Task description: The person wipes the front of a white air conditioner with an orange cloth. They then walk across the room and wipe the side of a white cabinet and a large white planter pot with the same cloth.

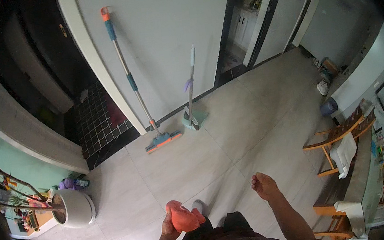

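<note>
A bunched orange-red cloth (pixel 184 217) is in my left hand (pixel 169 225), held low in front of my body with the fingers wrapped around its near side. Off to the right, my right hand (pixel 265 186) hangs over the floor in a loose curl, and nothing shows in it. Ahead of both hands, a blue and orange sponge mop (pixel 162 140) stands with its long handle leaning on the grey wall. Beside it, a light green dustpan (pixel 200 118) with an upright handle rests by the skirting.
A white planter (pixel 74 207) with a bare-stemmed plant stands at left. On the right are a wooden chair (pixel 328 160) with a white cushion and a dark bin (pixel 329 106). Doorways open at the upper left, onto black floor tiles (pixel 98 118), and at upper right.
</note>
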Motion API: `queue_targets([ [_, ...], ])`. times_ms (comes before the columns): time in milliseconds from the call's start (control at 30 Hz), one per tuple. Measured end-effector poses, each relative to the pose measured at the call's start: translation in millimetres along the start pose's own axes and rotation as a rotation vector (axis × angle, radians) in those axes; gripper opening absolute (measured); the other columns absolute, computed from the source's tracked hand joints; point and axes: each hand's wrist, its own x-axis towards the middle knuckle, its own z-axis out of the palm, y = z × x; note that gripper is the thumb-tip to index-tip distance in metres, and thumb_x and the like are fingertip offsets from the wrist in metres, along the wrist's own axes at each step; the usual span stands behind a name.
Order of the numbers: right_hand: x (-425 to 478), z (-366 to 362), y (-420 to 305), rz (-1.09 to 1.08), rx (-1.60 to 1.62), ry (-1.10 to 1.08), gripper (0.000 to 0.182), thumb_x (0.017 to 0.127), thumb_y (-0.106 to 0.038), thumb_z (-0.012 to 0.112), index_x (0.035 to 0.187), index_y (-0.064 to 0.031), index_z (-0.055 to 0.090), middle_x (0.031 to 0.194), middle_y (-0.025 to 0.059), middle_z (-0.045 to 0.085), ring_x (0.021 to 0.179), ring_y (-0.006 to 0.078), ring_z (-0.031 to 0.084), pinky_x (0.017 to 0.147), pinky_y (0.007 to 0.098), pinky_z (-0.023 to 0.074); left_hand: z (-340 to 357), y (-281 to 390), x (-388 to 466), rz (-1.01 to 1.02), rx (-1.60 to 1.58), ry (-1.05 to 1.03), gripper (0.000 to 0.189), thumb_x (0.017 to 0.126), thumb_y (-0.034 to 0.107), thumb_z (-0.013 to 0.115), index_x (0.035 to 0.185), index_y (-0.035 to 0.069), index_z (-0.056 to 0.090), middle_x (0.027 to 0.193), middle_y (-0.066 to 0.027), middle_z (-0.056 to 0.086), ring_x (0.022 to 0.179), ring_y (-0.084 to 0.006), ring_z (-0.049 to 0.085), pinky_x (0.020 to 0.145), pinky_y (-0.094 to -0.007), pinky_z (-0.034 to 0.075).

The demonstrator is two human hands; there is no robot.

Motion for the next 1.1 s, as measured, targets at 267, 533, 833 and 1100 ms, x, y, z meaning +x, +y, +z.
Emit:
queue_targets([
  [267,137,-65,-69,0.161,-0.185,0.04,0.016,0.089,-0.022,0.063,0.093,-0.0073,0.061,0.084,0.0027,0.063,0.07,0.0119,0.058,0.064,0.0265,0.0485,58,-25,61,0.185,-0.049,0.171,0.056,0.092,0.047,0.045,0.125,0.002,0.043,0.108,-0.0145,0.056,0.101,-0.0282,0.055,0.09,-0.0419,0.046],
  [533,322,-9,-109,0.274,-0.546,0.06,0.015,0.088,-0.023,0.064,0.093,-0.0082,0.063,0.083,-0.0011,0.063,0.069,0.0076,0.056,0.063,0.0237,0.0456,68,-104,71,0.42,-0.292,0.535,0.047,0.095,0.044,0.041,0.123,0.007,0.043,0.105,-0.012,0.055,0.096,-0.0247,0.054,0.085,-0.0392,0.046],
  [833,529,36,-75,0.211,-0.959,0.032,0.017,0.086,-0.025,0.066,0.087,-0.0082,0.065,0.073,-0.0021,0.06,0.06,0.0078,0.049,0.054,0.0234,0.0394,22,-172,89,0.538,-0.458,0.411,0.045,0.092,0.049,0.044,0.118,0.012,0.04,0.102,-0.0075,0.057,0.081,-0.0294,0.058,0.064,-0.0449,0.051],
  [1100,679,44,-24,0.14,-1.467,0.09,0.018,0.087,-0.02,0.064,0.097,-0.0059,0.068,0.082,0.0013,0.067,0.069,0.0058,0.059,0.057,0.023,0.0459,47,-219,113,0.422,-0.715,0.832,0.042,0.094,0.05,0.041,0.119,0.017,0.046,0.098,-0.0001,0.059,0.085,-0.0169,0.055,0.07,-0.0356,0.049],
])
